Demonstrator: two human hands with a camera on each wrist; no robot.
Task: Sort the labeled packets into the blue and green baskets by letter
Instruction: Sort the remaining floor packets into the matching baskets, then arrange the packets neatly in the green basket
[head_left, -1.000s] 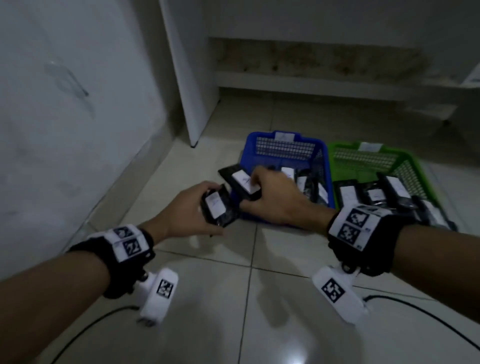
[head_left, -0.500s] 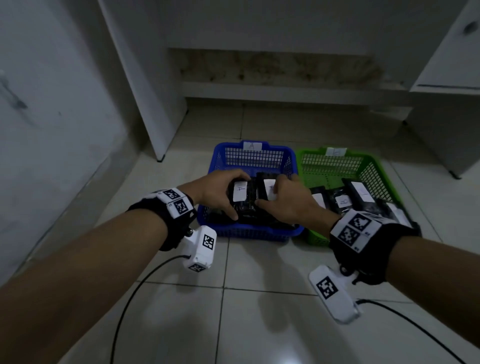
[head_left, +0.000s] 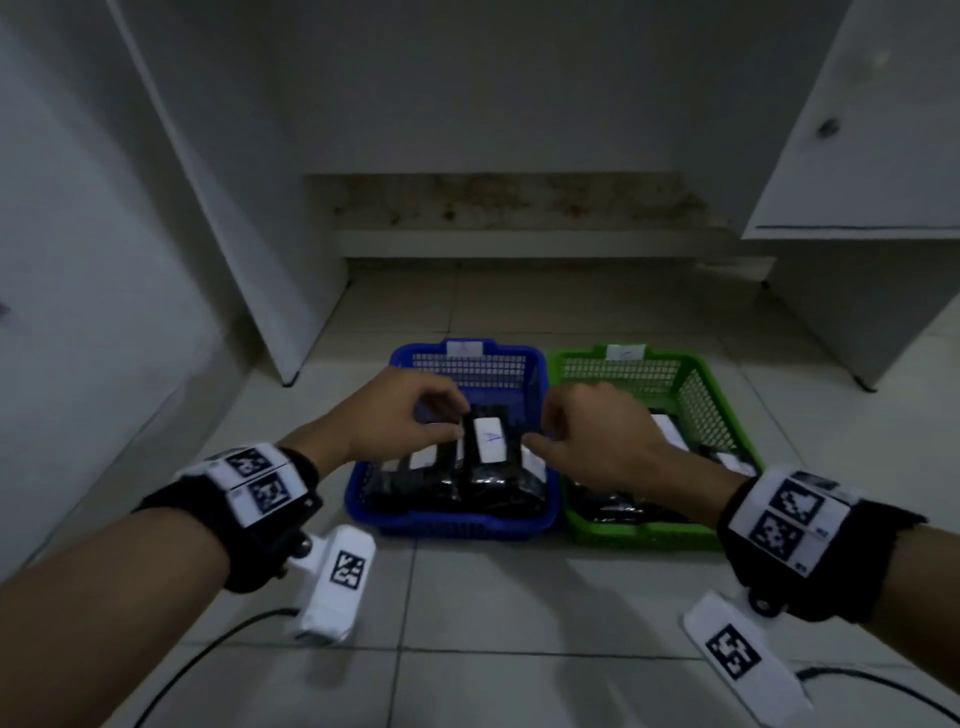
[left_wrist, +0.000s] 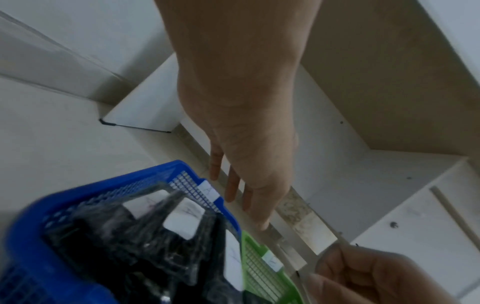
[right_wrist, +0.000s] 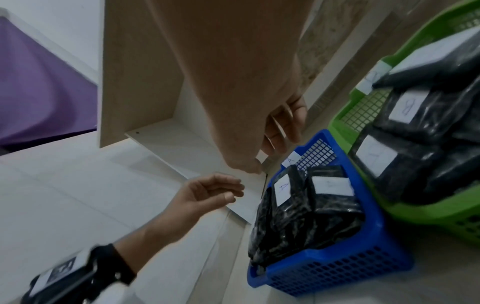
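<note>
A blue basket (head_left: 452, 525) and a green basket (head_left: 644, 535) stand side by side on the tiled floor, each with a white tag on its far rim. Both hold black packets with white labels. A packet marked A (head_left: 491, 439) lies on top in the blue basket, and one marked B (right_wrist: 407, 107) lies in the green. My left hand (head_left: 457, 418) and right hand (head_left: 540, 428) hover just over the blue basket, fingers loosely curled, holding nothing. The left wrist view shows the left hand (left_wrist: 241, 195) empty. In the right wrist view the right hand (right_wrist: 275, 144) is empty too.
A white cabinet panel (head_left: 249, 234) stands to the left behind the baskets. Another cabinet (head_left: 857, 156) is at the right, and a low stained step (head_left: 519, 244) runs along the back. Black cables (head_left: 208, 654) trail over the floor near my wrists. A wall closes in the left side.
Both hands carried a labelled packet each from the left floor over to the blue basket and let go. The packets now lie in it, and the hands have lifted slightly.
</note>
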